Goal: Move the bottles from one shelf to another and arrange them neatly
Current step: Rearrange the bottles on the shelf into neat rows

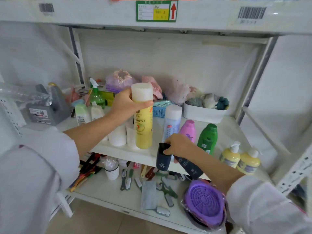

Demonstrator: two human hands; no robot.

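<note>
My left hand (125, 103) grips a tall yellow bottle (143, 127) just under its white cap, upright at the front of the middle shelf (226, 132). My right hand (177, 145) holds two dark navy bottles (163, 157) by their tops at the shelf's front edge; one hangs upright, the other (190, 167) tilts down to the right. On the shelf stand a light blue bottle (171, 124), a pink bottle (188, 130), a green bottle (208, 138) and two yellow pump bottles (239, 159). White bottles (117, 136) stand behind the yellow one.
The back of the shelf holds a white basket (204, 113) of cloths, a blue basket (158, 111), plastic bags, a green spray bottle (95, 95) and a grey dispenser (49, 107). The lower shelf (108, 191) carries brushes, a white cup and a purple round strainer (205, 202).
</note>
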